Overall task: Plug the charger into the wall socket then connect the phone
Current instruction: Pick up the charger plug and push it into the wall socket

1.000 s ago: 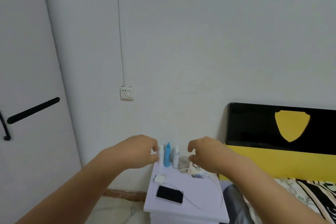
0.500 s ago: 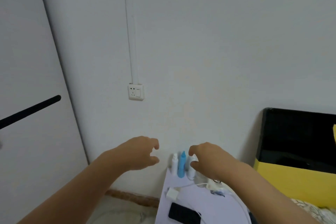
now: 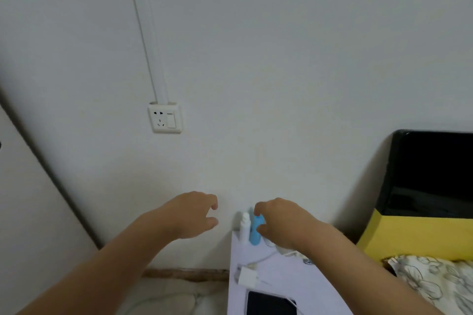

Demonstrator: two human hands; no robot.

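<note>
A white wall socket (image 3: pixel 165 119) with a switch sits on the wall at left centre, below a white cable duct. The white charger (image 3: pixel 247 276) lies on the white bedside table (image 3: pixel 317 286) with its thin white cable (image 3: pixel 266 257) curling behind it. Just in front of it the black phone (image 3: pixel 270 305) lies flat at the bottom edge. My left hand (image 3: pixel 190 215) hovers in front of the wall, left of the table, fingers curled apart and holding nothing. My right hand (image 3: pixel 279 222) hovers above the table's back edge, equally empty, partly covering the bottles.
A white bottle (image 3: pixel 245 227) and a blue bottle (image 3: pixel 255 231) stand at the table's back edge. A black and yellow headboard (image 3: pixel 425 186) and patterned bedding (image 3: pixel 430 279) are at right. A white door or wardrobe panel (image 3: pixel 23 212) fills the left.
The view has moved closer to the wall and shifted left, so the socket looks larger and the table has slid to the bottom right. Both hands stay raised and empty.
</note>
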